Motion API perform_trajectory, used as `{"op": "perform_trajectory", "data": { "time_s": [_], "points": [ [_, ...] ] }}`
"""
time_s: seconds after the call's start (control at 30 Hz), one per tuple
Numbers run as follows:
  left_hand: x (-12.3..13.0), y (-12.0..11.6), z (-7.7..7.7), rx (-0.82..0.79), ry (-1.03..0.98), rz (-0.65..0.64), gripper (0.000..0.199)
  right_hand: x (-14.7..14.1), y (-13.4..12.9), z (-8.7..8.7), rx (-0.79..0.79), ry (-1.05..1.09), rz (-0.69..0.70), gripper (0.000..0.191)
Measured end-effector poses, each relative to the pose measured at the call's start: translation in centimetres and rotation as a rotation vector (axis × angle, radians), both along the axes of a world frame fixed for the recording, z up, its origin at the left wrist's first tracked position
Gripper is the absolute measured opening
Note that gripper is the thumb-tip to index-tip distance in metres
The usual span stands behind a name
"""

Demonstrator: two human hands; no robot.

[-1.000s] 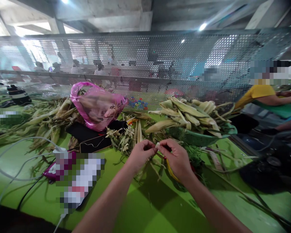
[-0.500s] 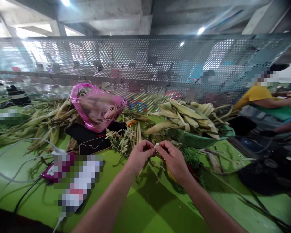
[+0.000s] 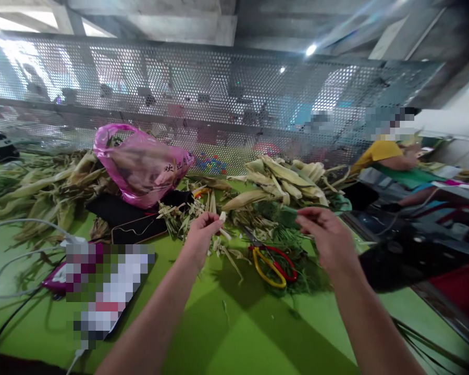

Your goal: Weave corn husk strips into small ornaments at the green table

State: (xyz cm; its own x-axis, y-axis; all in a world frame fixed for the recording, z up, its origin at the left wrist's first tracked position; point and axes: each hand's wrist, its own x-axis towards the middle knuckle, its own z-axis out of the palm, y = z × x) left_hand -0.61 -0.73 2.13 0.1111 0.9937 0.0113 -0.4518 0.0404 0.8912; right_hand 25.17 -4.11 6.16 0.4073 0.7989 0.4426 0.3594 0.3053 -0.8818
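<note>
My left hand (image 3: pixel 203 232) is closed in a pinch on a small pale folded piece of corn husk (image 3: pixel 222 217), with a strip hanging below it. Off to the right, my right hand (image 3: pixel 328 237) has its thumb and fingers pressed together in front of the green basket (image 3: pixel 289 214). Anything between those fingertips is too small to make out. Between the hands, scissors (image 3: pixel 273 266) with one yellow and one red handle lie on the green table (image 3: pixel 234 333). Cut husk bits (image 3: pixel 180 221) are heaped behind my left hand.
Dried corn husks (image 3: pixel 285 179) fill the basket, and more husks (image 3: pixel 50 187) spread across the left. A pink plastic bag (image 3: pixel 140 166) stands behind a dark phone (image 3: pixel 138 230). Cables and a purple power strip (image 3: pixel 70 271) lie at left. A yellow-sleeved person (image 3: pixel 383 152) sits at right.
My hands have come apart: the right has moved away to the right, while the left keeps the husk piece. The scissors now show fully. The view has turned slightly right.
</note>
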Motion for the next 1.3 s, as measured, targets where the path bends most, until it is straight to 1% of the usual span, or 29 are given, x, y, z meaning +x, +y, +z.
{"op": "perform_trajectory", "data": {
  "time_s": [0.03, 0.1, 0.2, 0.3, 0.37, 0.43, 0.53, 0.63, 0.7, 0.73, 0.77, 0.83, 0.87, 0.93, 1.0, 1.03, 1.07, 1.17, 1.23, 1.3],
  "points": [
    [-0.1, 0.0, 0.0, 0.002, -0.001, -0.009, 0.020, -0.3, 0.3, -0.8, -0.097, -0.110, 0.084, 0.024],
    [-0.3, 0.0, 0.1, 0.007, -0.013, -0.028, 0.021, -0.8, 0.7, -1.8, -0.237, -0.326, 0.180, 0.023],
    [-0.5, 0.0, 0.4, -0.019, -0.041, -0.025, 0.022, -1.5, 0.6, -2.2, -0.379, -0.575, 0.258, 0.019],
    [-0.8, 0.1, 0.8, -0.048, -0.070, 0.020, 0.022, -2.4, 0.4, -2.5, -0.524, -0.816, 0.330, 0.015],
    [-1.0, 0.2, 1.1, -0.047, -0.089, 0.059, 0.021, -2.9, 0.4, -2.9, -0.586, -0.935, 0.325, 0.015],
    [-1.4, 0.3, 1.3, -0.056, -0.101, 0.088, 0.022, -3.3, 0.3, -3.3, -0.614, -0.983, 0.312, 0.017],
    [-2.0, 0.5, 1.6, -0.091, -0.134, 0.129, 0.025, -3.8, 0.3, -3.6, -0.613, -0.990, 0.343, 0.015],
    [-2.5, 0.8, 1.6, -0.082, -0.153, 0.189, 0.025, -4.6, 0.6, -3.2, -0.533, -0.927, 0.311, 0.016],
    [-2.7, 1.0, 1.4, -0.055, -0.094, 0.187, 0.023, -5.5, 1.3, -2.9, -0.433, -0.862, 0.303, 0.018],
    [-2.6, 1.0, 1.3, -0.031, -0.026, 0.154, 0.022, -6.1, 1.7, -2.7, -0.376, -0.840, 0.323, 0.019],
    [-2.5, 0.9, 1.2, 0.005, 0.073, 0.091, 0.020, -6.8, 2.3, -2.6, -0.323, -0.833, 0.358, 0.020],
    [-2.2, 0.7, 0.8, 0.127, 0.343, -0.117, 0.016, -8.2, 3.6, -2.7, -0.260, -0.843, 0.441, 0.023],
    [-1.9, 0.5, 0.6, 0.204, 0.488, -0.246, 0.014, -8.9, 4.3, -2.8, -0.263, -0.836, 0.487, 0.024],
    [-1.3, -0.1, 0.2, 0.371, 0.703, -0.445, 0.006, -10.2, 5.6, -3.2, -0.310, -0.780, 0.503, 0.024],
    [-0.6, -0.5, -0.4, 0.445, 0.934, -0.566, 0.007, -11.3, 6.7, -3.7, -0.358, -0.745, 0.499, 0.026],
    [-0.4, -0.7, -0.7, 0.479, 1.017, -0.621, 0.007, -11.8, 7.1, -4.0, -0.366, -0.744, 0.504, 0.026],
    [-0.1, -0.8, -0.9, 0.514, 1.065, -0.652, 0.007, -12.2, 7.4, -4.2, -0.365, -0.750, 0.512, 0.026],
    [0.0, -0.9, -1.0, 0.592, 1.084, -0.660, 0.009, -12.8, 7.8, -4.7, -0.358, -0.773, 0.530, 0.019],
    [-0.3, -0.7, -0.6, 0.604, 1.067, -0.616, 0.011, -12.6, 7.8, -4.9, -0.364, -0.772, 0.512, 0.017],
    [-1.0, -0.3, -0.2, 0.590, 1.058, -0.518, 0.015, -12.0, 7.8, -5.0, -0.376, -0.759, 0.482, 0.015]
  ]
}}
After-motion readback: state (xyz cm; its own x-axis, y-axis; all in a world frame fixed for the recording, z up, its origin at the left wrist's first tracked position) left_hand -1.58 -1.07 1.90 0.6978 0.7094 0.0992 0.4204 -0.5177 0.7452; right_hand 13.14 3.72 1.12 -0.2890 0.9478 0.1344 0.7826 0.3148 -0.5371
